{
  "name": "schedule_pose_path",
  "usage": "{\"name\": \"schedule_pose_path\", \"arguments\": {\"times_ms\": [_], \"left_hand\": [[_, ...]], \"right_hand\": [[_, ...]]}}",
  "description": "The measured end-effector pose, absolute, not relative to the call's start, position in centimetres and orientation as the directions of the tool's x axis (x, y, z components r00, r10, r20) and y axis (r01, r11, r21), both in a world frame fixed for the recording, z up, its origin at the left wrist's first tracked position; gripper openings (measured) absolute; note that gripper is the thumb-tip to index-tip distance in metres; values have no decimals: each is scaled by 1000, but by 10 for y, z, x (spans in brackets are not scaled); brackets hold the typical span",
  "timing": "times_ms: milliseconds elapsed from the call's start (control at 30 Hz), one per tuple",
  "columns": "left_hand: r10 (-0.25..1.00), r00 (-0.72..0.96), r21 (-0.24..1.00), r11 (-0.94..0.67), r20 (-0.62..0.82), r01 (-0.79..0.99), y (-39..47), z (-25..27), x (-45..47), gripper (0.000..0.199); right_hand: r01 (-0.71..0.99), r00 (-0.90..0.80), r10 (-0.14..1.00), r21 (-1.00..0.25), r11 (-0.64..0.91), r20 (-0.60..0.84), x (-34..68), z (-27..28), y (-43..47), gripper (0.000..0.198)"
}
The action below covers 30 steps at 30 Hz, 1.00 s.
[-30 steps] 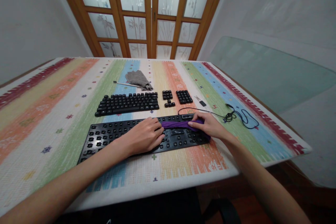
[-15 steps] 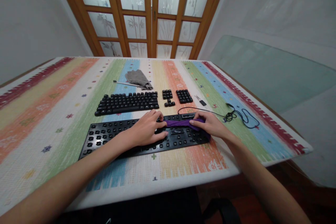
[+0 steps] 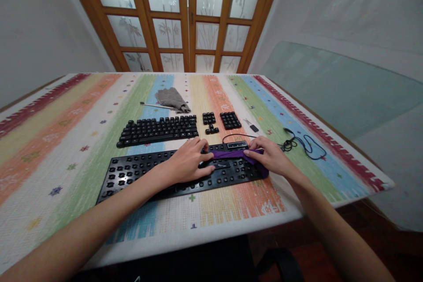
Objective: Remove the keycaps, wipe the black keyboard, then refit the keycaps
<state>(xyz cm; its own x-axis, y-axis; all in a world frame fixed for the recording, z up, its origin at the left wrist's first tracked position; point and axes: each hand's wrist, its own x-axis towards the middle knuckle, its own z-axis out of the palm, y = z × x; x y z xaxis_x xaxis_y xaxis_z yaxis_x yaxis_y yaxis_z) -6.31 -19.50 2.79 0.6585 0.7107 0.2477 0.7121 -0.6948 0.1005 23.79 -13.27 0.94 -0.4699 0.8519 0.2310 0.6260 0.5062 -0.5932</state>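
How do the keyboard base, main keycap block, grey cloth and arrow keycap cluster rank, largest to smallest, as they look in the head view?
1. Keyboard base, even partly covered
2. Main keycap block
3. Grey cloth
4. Arrow keycap cluster

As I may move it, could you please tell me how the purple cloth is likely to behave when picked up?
The purple cloth will probably be floppy, since it bunches at the right hand. It is likely light, as it gathers into a narrow strip. It might catch if dragged, since the keyboard base beneath it is bumpy.
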Motion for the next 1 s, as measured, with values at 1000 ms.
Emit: {"name": "schedule_pose_path", "arguments": {"times_ms": [1000], "left_hand": [[626,732,-35,-754,268,657,-180,27,-23,40]], "right_hand": [[400,-210,977,-910,109,25,249,6,-131,30]]}}
